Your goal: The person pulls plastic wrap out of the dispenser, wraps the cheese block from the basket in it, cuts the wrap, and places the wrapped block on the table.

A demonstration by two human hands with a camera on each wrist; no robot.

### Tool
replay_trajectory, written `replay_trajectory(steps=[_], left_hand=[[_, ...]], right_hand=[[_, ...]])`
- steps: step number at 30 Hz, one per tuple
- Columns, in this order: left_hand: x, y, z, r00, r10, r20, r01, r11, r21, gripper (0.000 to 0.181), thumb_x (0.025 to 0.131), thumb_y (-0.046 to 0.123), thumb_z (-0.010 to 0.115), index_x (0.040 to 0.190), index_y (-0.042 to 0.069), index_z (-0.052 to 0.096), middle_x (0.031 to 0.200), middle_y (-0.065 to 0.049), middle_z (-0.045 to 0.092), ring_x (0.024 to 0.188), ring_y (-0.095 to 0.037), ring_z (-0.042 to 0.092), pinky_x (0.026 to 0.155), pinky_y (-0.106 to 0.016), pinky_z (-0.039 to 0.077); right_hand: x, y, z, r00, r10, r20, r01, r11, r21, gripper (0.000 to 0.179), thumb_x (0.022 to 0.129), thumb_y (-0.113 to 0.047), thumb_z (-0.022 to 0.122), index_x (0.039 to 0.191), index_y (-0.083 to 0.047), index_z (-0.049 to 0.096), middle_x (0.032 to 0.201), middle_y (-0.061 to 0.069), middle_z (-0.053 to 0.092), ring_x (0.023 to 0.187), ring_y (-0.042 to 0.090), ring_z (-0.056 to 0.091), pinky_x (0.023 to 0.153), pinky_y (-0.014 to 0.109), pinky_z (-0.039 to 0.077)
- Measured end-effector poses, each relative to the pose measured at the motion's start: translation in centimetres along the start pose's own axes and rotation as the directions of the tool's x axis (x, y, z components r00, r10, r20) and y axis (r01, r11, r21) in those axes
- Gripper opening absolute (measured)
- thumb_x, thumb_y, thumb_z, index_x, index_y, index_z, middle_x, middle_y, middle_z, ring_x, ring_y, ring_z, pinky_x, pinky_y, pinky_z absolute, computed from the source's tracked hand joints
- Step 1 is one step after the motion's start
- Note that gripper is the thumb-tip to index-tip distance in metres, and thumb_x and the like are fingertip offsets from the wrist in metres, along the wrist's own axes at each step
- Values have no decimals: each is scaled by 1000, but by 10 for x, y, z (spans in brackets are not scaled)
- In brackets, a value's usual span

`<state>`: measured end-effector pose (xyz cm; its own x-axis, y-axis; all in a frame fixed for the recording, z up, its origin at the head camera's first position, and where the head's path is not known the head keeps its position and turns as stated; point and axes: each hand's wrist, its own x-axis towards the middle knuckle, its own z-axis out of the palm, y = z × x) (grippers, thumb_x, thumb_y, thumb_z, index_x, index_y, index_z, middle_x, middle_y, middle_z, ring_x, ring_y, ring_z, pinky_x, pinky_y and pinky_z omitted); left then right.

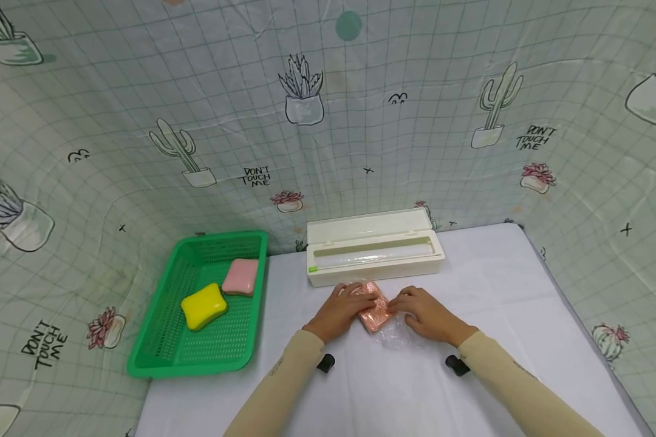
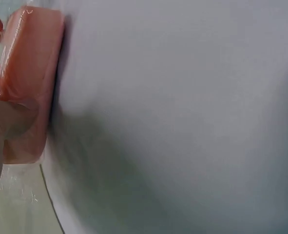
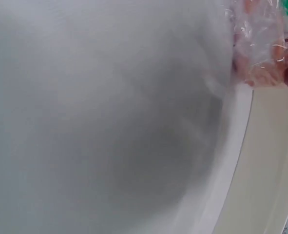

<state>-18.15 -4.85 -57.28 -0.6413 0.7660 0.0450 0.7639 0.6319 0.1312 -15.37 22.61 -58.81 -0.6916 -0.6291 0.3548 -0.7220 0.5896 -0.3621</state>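
Observation:
An orange-pink bar point(image 1: 376, 308), soap-like and glossy, lies on the white table in clear cling film point(image 1: 396, 334). My left hand point(image 1: 339, 309) grips it from the left, its fingers over the top. In the left wrist view the thumb presses the near side of the bar point(image 2: 34, 73). On the other side, my right hand point(image 1: 423, 312) has its fingertips at the bar's right edge and pinches the film there. Crinkled film point(image 3: 260, 44) covers the bar's end in the right wrist view. Loose film spreads out below the right hand.
Behind the hands stands a long white cling film box point(image 1: 377, 270), its lid raised and a roll inside. At the left, a green basket point(image 1: 197, 369) holds a yellow bar point(image 1: 204, 306) and a pink bar point(image 1: 240, 276). A patterned curtain point(image 1: 361, 133) surrounds the table.

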Motion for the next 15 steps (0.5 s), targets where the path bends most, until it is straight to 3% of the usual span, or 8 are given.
replay_trajectory(steps=[3,7,11,15], left_hand=[[-6,2,5,1000,8,-30,-8,1000,10,49,104,12,65,151,25,59,158,8,54,153,-23,39,122,-46,35],[-16,14,12,997,12,-76,-5,996,86,56,93,22,81,145,25,60,156,2,53,147,-22,43,116,-43,40],[-21,32,18,988,34,-148,-7,984,177,54,83,41,90,128,27,64,138,4,58,133,-17,51,109,-39,43],[-19,45,24,977,24,-211,34,963,267,55,81,52,90,122,27,65,129,5,60,125,-16,54,107,-37,43]], right_hand=[[-5,1,3,998,-49,-33,49,999,-14,51,77,16,58,114,-13,79,118,1,76,109,25,64,93,47,53],[-13,5,7,994,-105,-42,101,991,-86,60,73,20,71,124,-11,75,125,2,75,111,27,64,93,46,55],[-20,6,9,993,-120,-11,117,981,-153,75,64,8,94,132,-11,70,134,6,70,117,31,62,96,49,55],[-20,4,14,992,-128,-14,124,981,-151,69,68,-7,98,131,-12,70,136,8,67,119,31,62,98,50,54]])
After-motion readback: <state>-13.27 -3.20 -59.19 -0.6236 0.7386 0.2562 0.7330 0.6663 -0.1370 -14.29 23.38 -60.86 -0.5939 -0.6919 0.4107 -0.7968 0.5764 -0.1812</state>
